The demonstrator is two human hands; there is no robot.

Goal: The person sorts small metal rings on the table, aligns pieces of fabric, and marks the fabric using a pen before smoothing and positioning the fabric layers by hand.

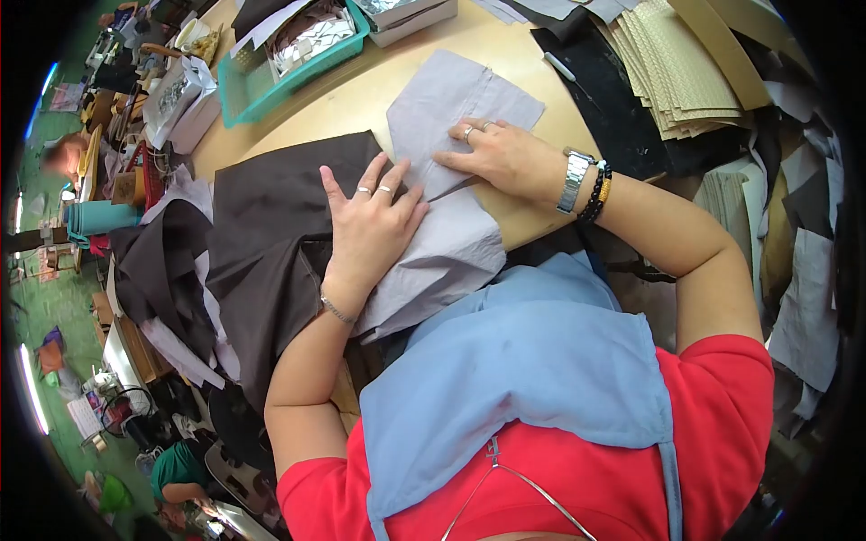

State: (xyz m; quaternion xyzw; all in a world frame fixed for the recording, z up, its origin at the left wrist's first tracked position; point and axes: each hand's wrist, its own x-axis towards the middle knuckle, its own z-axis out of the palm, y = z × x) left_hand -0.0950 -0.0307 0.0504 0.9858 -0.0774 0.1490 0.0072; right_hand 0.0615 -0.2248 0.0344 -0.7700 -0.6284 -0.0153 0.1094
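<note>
Light grey fabric (442, 104) lies on the wooden table (307, 113), with a seam line running across it. My right hand (505, 160) rests on this fabric, its index finger and thumb apart and the other fingers partly curled. Spread fingers of my left hand (368, 221) press on the place where dark fabric (280, 185) and the light grey fabric meet. More of the light grey cloth hangs over the table edge towards the blue apron (523, 352). Neither hand grasps anything.
A teal basket (262, 101) of small white pieces stands at the back left. A seam ripper-like tool (560, 67) lies on black material at the right, beside stacked textured yellowish sheets (667, 72). Dark cloth (167, 261) hangs at the left. A person (176, 473) sits at lower left.
</note>
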